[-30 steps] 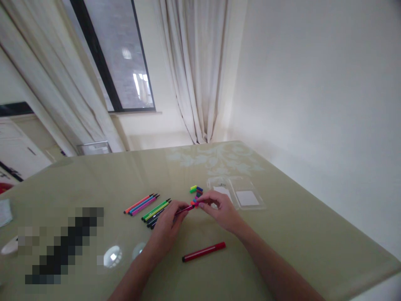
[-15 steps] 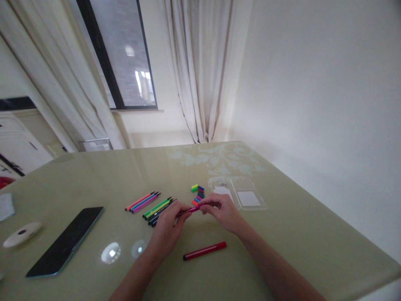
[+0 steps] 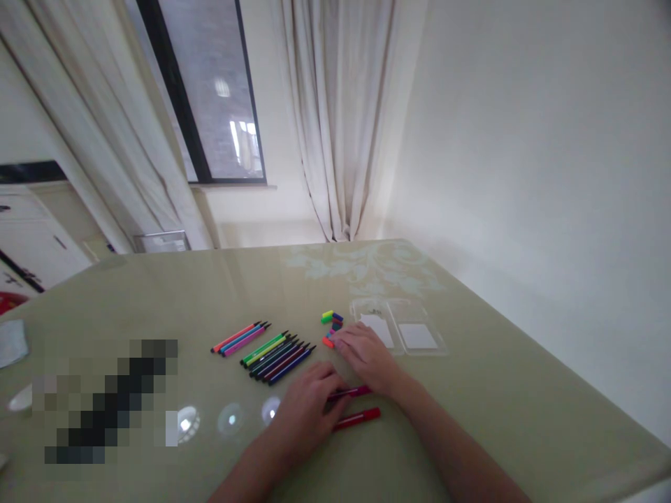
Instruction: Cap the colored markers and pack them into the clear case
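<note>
My left hand (image 3: 310, 404) is closed around a dark pink felt-tip marker (image 3: 359, 392), low over the table just behind a red felt-tip marker (image 3: 363, 418). The red marker lies partly hidden by that hand's thumb and fingers. My right hand (image 3: 370, 360) reaches over the loose marker caps, its fingers stretched out with the tips beside an orange cap (image 3: 328, 342). Yellow, green and blue caps (image 3: 332, 317) lie just beyond the fingertips. Left of the hands, several uncapped markers (image 3: 277, 358) lie side by side, with black tips pointing away.
A second group of uncapped markers (image 3: 240, 339) lies farther left. An open clear plastic case (image 3: 443, 349) with white cards sits beyond my right hand. At the left, a pixelated dark slab (image 3: 112, 398) lies on the table (image 3: 445, 447). A wall (image 3: 550, 209) borders the right side.
My left hand has moved nearer and to the right with the dark pink marker, down beside the red one. My right hand has let go of that marker and lies over the caps.
</note>
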Demonstrator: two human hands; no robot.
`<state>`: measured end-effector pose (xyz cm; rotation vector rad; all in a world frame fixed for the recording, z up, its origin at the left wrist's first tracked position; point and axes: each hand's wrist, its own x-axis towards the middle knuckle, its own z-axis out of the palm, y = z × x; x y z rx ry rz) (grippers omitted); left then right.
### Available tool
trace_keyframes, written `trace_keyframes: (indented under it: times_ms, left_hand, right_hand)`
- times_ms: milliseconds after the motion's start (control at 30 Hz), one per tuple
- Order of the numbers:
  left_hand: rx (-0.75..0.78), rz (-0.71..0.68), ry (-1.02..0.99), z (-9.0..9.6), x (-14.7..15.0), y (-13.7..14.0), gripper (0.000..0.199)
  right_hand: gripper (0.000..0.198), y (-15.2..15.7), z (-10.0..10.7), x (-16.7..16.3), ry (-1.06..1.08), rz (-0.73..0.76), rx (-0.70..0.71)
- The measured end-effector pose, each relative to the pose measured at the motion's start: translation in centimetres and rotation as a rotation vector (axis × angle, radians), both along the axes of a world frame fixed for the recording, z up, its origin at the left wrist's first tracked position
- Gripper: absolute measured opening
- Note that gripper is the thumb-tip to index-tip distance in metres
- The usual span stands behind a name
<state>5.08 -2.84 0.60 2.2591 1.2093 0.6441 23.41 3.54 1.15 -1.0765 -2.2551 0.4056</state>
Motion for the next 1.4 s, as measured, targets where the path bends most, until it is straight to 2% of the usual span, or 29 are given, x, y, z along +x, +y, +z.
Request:
trace_keyframes:
  times_ms: [167, 233, 267, 400, 500, 567, 667, 833, 967, 1067, 1133, 1200, 1300, 1400]
  left_hand:
    - [-0.068, -0.076, -0.022, 0.7, 0.1, 0.0, 0.018]
    - [-0.038, -0.022, -0.035, 0.8, -0.7, 0.9, 0.022]
    - [-0.007, 0.047, -0.029, 0.7, -1.4, 1.6, 0.024]
    - [0.182, 0.494, 0.062, 0.5, -6.6, 4.4, 0.029]
    - [0.299, 0.804, 0.363, 0.3, -10.9, 5.3, 0.036]
    - [0.258, 0.918, 0.500, 0.1, -13.0, 5.3, 0.039]
    - [0.169, 0.929, 0.525, -0.4, -14.3, 5.2, 0.040]
    - [0.139, 0.917, 0.465, -0.8, -14.2, 5.7, 0.035]
    - [0.095, 0.894, 0.416, -0.8, -14.3, 6.0, 0.030]
    - [0.118, 0.890, 0.384, -0.9, -14.3, 6.3, 0.035]
    - [0.174, 0.872, 0.293, -0.8, -13.8, 6.6, 0.037]
    - [0.231, 0.789, 0.110, -0.6, -12.6, 6.7, 0.037]
    - [0.224, 0.560, -0.165, -0.2, -9.9, 6.3, 0.032]
    - [0.147, 0.396, -0.243, 0.1, -7.3, 5.4, 0.028]
  right_hand:
    - [0.031, -0.3, -0.6, -0.7, -0.157, 0.007, 0.051]
    - [0.029, -0.3, -0.6, -0.8, -0.184, 0.006, 0.061]
    - [0.027, -0.3, -0.6, -0.8, -0.195, 0.003, 0.062]
    - [0.018, -0.2, -0.7, -0.6, -0.226, -0.014, 0.062]
    - [0.013, -0.2, -0.8, -0.6, -0.247, -0.021, 0.058]
    - [0.011, -0.1, -0.8, -0.7, -0.258, -0.033, 0.048]
    - [0.007, -0.1, -0.8, -0.7, -0.251, -0.068, 0.028]
    - [0.008, 0.0, -0.6, -0.7, -0.258, -0.128, 0.002]
    - [0.012, 0.0, -0.6, -0.7, -0.267, -0.118, -0.018]
    - [0.012, -0.1, -0.7, -0.8, -0.225, -0.120, -0.029]
    - [0.013, -0.1, -0.7, -0.8, -0.126, -0.131, -0.043]
    - [0.015, -0.2, -0.6, -0.8, 0.042, -0.132, -0.066]
    - [0.015, -0.1, 0.0, -0.6, 0.296, -0.116, -0.097]
    - [0.014, 0.1, 0.4, -0.2, 0.469, -0.115, -0.119]
